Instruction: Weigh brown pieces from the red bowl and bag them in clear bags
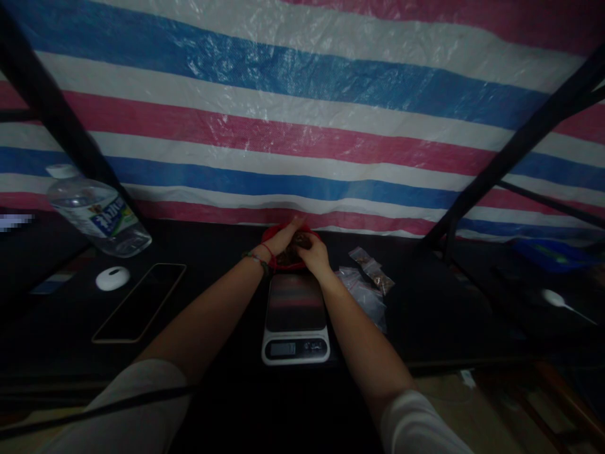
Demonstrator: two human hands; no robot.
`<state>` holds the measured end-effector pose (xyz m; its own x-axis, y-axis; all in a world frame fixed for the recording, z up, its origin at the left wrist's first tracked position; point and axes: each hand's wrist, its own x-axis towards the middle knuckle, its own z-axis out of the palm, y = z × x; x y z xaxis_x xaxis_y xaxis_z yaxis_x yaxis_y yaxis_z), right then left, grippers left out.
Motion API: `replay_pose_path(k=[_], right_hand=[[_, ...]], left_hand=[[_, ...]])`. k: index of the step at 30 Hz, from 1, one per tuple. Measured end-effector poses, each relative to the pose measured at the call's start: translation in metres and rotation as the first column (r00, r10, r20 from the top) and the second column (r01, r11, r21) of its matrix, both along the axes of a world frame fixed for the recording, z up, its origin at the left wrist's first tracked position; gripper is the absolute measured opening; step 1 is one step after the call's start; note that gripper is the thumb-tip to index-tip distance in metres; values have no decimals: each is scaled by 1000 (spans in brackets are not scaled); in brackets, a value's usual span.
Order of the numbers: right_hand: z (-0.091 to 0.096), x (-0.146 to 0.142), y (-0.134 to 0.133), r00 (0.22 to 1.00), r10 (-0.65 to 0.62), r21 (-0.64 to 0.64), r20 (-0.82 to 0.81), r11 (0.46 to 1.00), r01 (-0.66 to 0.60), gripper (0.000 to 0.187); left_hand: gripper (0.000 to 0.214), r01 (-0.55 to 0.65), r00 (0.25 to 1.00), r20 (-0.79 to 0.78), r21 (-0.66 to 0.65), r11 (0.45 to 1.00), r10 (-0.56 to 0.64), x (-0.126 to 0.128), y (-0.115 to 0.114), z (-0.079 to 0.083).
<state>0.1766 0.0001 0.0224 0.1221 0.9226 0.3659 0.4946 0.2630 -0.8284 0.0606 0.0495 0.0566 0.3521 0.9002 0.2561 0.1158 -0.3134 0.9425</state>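
Observation:
A red bowl (268,234) holds loose dark brown bits and stands behind a kitchen scale (297,309). Over the bowl's left side is my left hand (282,239), a beaded bracelet and a red cord at its wrist. From the right my right hand (316,253) reaches in with bent fingers. Between the two hands shows a small brown clump (301,240), and both seem closed about it. Dim light and the fingers hide whether it is loose bits or a filled bag. To the right lie clear zip bags (366,299) and small bags of brown bits (379,279).
On the left are a phone (140,304), a white earbud case (112,278) and a large water bottle (100,214). Dark metal bars (496,151) slant up at both sides. A striped plastic sheet (302,139) hangs behind the black table. A blue tray (551,253) sits far right.

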Motion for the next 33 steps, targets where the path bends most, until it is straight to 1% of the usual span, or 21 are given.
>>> replay_pose_path(k=[3,5,6,7,8,10,12,13,15,16,18,20,22,24,26,27,29,33], right_hand=[[1,-1,-1,1000,-4,13,3,1000,4,39],[2,-1,-2,1000,-3,21,0,1000,3,38],[3,0,-3,1000,2,27,-5,1000,-2,39],[5,0,-3,1000,8,31,-9,999,-7,39],[8,1,-4,1000,18,31,-9,999,-17,40],[14,4,-7,998,64,20,6,998,-65,39],[21,8,-12,988,152,-11,26,988,-152,37],[24,11,-16,979,203,-28,32,979,-202,36],[27,17,-24,956,292,-58,35,955,-290,37],[28,21,-30,942,333,-72,39,941,-329,39],[28,27,-41,908,415,-98,57,907,-409,42],[28,33,-52,861,502,-123,84,863,-491,44],[30,36,-61,807,578,-147,120,815,-561,44],[34,37,-67,748,647,-175,152,762,-624,40],[38,37,-70,693,699,-210,174,714,-668,38],[39,36,-70,674,715,-223,185,699,-680,38],[41,35,-72,655,726,-239,210,687,-686,39],[37,31,-73,636,729,-242,254,684,-688,41]], left_hand=[[69,94,995,43,-99,991,-91,-7,4,-3],[70,80,994,84,-87,993,-72,-18,4,-6],[69,50,995,95,-53,997,-45,-25,2,-9],[65,-4,996,90,-1,1000,4,-32,0,-12],[60,-63,997,56,58,996,60,-40,-3,-15],[49,-148,985,-61,163,975,160,-53,-10,-22],[39,-173,950,-208,268,948,232,-62,-18,-29],[35,-165,925,-278,318,934,258,-65,-21,-32],[33,-105,871,-406,397,912,277,-68,-25,-36],[32,-60,847,-461,414,908,266,-68,-26,-38],[30,38,810,-547,410,911,212,-67,-27,-40],[27,113,795,-588,387,915,151,-66,-27,-41],[26,156,796,-594,392,907,119,-65,-27,-42],[27,159,800,-587,405,900,122,-65,-28,-43],[27,135,801,-584,391,910,132,-66,-27,-43],[28,122,802,-582,378,918,133,-67,-26,-44],[28,108,805,-579,361,926,132,-70,-24,-44],[28,96,795,-587,372,923,154,-76,-22,-44]])
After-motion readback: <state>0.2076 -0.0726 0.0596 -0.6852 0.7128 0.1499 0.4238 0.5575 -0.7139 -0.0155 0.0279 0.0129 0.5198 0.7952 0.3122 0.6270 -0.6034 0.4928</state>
